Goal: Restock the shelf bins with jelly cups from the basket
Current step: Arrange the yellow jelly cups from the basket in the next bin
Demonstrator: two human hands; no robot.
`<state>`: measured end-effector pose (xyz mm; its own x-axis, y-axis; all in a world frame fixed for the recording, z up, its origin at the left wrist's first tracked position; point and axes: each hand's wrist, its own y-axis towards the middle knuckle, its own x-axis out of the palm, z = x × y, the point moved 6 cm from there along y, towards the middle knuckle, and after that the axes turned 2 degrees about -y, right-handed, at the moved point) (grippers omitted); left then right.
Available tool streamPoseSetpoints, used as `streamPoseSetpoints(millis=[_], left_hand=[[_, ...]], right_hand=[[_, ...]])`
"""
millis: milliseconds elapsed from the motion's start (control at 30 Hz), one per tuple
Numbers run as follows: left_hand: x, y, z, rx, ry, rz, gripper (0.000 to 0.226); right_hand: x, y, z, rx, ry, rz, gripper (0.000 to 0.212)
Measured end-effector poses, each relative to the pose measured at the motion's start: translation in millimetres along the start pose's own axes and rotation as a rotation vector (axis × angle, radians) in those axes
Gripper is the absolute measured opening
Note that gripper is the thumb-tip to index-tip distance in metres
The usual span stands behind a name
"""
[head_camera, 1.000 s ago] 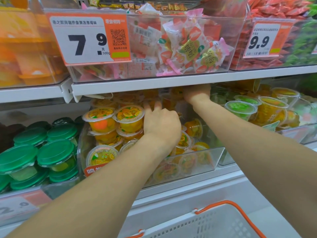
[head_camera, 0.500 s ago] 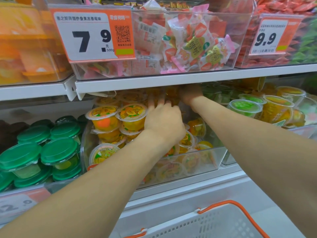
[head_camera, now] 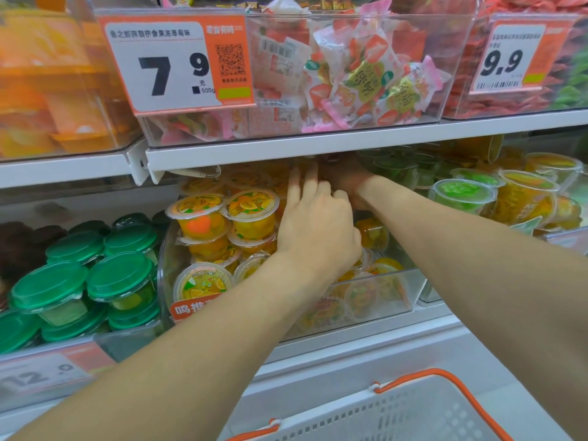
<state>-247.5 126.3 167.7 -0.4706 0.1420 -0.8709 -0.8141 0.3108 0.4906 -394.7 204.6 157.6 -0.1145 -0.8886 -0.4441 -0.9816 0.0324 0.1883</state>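
- Reaching deep under the upper shelf [head_camera: 318,144], both my arms are in the middle clear bin [head_camera: 375,300] of orange jelly cups [head_camera: 251,214]; over the last second the two hands have drawn together, the left sliding up and right, the right sinking further back.
- Far left, the green-lidded cups [head_camera: 121,275] sit in their own bin, untouched, well apart from either hand.
- Left of centre, two orange jelly cups stand stacked at the front of the pile, just beside my left hand [head_camera: 315,237] and not held by it.
- My left hand lies back-up over the cups in the bin's middle, its fingers [head_camera: 305,186] extended forward and close together, tips pointing toward the shelf's underside; whatever is under the palm is hidden, so I cannot tell if it presses a cup.
- My right hand [head_camera: 346,183] is just beyond, nearly touching the left's fingertips, half in the shelf's shadow; I cannot tell whether its fingers are spread or wrapped around a cup.
- Judged from this, I am settling cups at the back of the pile, a placing step near its end, not a fresh pick.
- Right, the green and yellow cups [head_camera: 461,192] fill the neighbouring bin, apart from both hands.
- Bottom right, the white basket [head_camera: 413,415] with its orange handle waits below the shelf; its contents are out of view.
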Motion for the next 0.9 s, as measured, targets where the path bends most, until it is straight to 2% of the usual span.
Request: streamPoseSetpoints(millis=[100,200,300,400,467,567,633,733,800,900], left_hand=[[0.3,-1.1,0.0,-0.007,0.003,-0.006,0.047],[-1.8,-2.5,-0.4,-0.002,-0.004,0.007,0.047],[-3.4,-5.0,-2.1,0.004,-0.01,0.023,0.047],[-2.7,-10.0,-4.5,0.012,-0.034,0.03,0.046],[-2.1,-14.9,-4.5,0.028,-0.073,0.04,0.044],[0.4,-23.9,-2.3,0.034,-0.11,0.033,0.043],[3.1,-29.9,0.9,0.036,-0.091,0.018,0.047],[7.3,-35.0,5.0,0.023,-0.08,-0.007,0.053],[8.4,-37.5,6.8,0.018,-0.108,-0.008,0.053],[12.5,-40.9,6.2,0.011,-0.153,-0.021,0.054]], right_hand=[[0.5,-0.8,-6.9,-0.061,-0.127,-0.051,0.035],[0.8,-5.0,-10.7,-0.14,-0.377,-0.085,0.033],[1.3,-4.7,-4.0,-0.087,-0.296,-0.062,0.039],[-2.9,-5.6,0.6,-0.044,-0.169,0.017,0.027],[-9.5,-11.5,-0.4,-0.046,-0.141,0.056,0.027],[-22.9,-24.2,1.3,-0.075,-0.465,0.031,0.029],[-24.2,-39.2,7.2,-0.069,-0.803,-0.098,0.024],[-14.0,-63.5,20.4,-0.05,-1.127,-0.381,0.008],[-9.1,-69.5,22.0,-0.077,-1.264,-0.451,0.004],[-7.3,-68.5,19.9,-0.102,-1.361,-0.469,0.017]])
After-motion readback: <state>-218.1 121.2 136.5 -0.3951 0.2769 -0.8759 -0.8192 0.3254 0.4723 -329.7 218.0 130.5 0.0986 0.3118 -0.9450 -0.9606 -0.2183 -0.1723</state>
